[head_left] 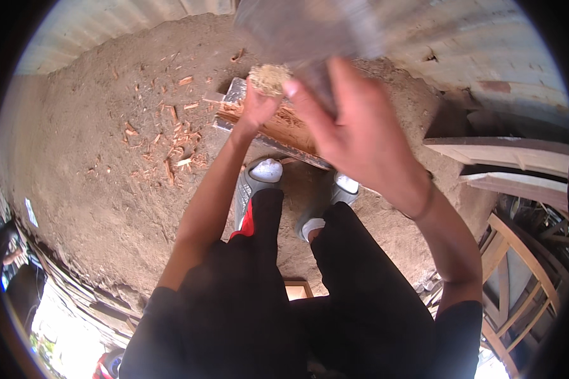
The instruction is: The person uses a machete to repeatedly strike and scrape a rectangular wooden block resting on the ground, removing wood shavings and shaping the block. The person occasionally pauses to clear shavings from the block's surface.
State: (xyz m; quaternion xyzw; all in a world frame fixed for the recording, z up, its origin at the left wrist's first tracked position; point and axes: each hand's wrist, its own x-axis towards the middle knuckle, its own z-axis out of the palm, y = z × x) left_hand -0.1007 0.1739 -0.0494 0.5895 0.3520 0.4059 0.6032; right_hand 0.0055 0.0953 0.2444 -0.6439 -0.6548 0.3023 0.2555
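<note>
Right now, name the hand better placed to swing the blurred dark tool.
Probably the right hand: it grips the blurred dark tool, while the left hand is occupied holding a frayed, tan-topped piece.

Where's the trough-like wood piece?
Head view, upper centre: the trough-like wood piece sits just beyond the shoes, partly hidden by the right hand, with scattered wood chips to its left.

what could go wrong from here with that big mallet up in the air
The blurred mallet in the right hand could miss and hit the left hand, which grips just below the frayed, pale tool end. That ragged end might also make a blow glance off. And the feet are close to the hollowed wood, so a slip might reach the grey shoes.
</note>
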